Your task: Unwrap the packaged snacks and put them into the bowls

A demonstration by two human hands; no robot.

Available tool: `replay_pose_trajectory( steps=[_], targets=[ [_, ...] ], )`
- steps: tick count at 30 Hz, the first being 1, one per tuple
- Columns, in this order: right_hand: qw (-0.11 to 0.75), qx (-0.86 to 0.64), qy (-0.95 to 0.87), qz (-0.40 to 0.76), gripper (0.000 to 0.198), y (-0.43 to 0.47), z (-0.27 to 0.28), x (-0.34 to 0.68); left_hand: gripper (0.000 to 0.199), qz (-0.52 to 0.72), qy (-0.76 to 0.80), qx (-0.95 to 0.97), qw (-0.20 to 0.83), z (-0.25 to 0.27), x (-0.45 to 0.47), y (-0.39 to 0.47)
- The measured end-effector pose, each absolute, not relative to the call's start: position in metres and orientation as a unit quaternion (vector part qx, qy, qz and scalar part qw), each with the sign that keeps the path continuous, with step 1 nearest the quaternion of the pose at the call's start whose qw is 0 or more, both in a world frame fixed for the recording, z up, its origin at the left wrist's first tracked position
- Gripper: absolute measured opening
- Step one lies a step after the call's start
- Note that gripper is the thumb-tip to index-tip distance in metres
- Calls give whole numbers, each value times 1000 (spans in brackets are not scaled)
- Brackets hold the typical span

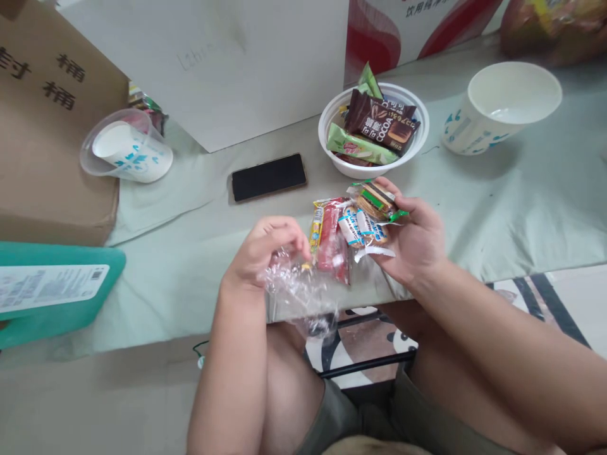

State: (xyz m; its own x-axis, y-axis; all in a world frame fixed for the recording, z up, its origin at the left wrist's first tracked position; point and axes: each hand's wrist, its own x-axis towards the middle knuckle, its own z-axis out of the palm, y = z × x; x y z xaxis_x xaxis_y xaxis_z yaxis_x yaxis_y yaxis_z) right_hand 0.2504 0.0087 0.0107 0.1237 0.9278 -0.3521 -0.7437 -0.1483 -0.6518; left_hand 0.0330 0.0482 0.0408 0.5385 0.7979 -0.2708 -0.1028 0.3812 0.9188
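My left hand (268,249) is closed on a crumpled clear plastic bag (303,294) that hangs past the table's front edge. In my right hand (420,243) are several small wrapped snacks. One is a sandwich biscuit (377,199) in a clear wrapper with green ends, pinched at the fingertips. Below it sit biscuit packs (363,227) with blue and white print. Between the hands lie a red-wrapped snack (332,243) and a narrow yellow packet (315,229); whether the right hand touches these I cannot tell.
Behind the hands stands a white bowl (327,148) of wrapped snacks, beside a black phone (269,177). A large paper cup (502,107) is at right, nested cups (128,148) at left. A teal container (57,291), a cardboard box (52,145) and a white box (227,69) border the table.
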Motion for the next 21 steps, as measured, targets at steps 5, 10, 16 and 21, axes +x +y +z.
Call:
replay_pose_trajectory(
  steps=[5, 10, 16, 21],
  targets=[
    [663, -394, -182, 611, 36, 5, 11, 247, 44, 182, 339, 459, 801, 39, 44, 40],
    [656, -396, -301, 568, 46, -3, 11, 237, 67, 167, 338, 430, 820, 33, 52, 34],
    [592, -428, -493, 473, 48, -14, 3, 237, 63, 186, 345, 459, 798, 30, 59, 29],
    [549, -431, -553, 455, 44, -15, 8, 236, 58, 253, 332, 477, 774, 29, 64, 31]
  ],
)
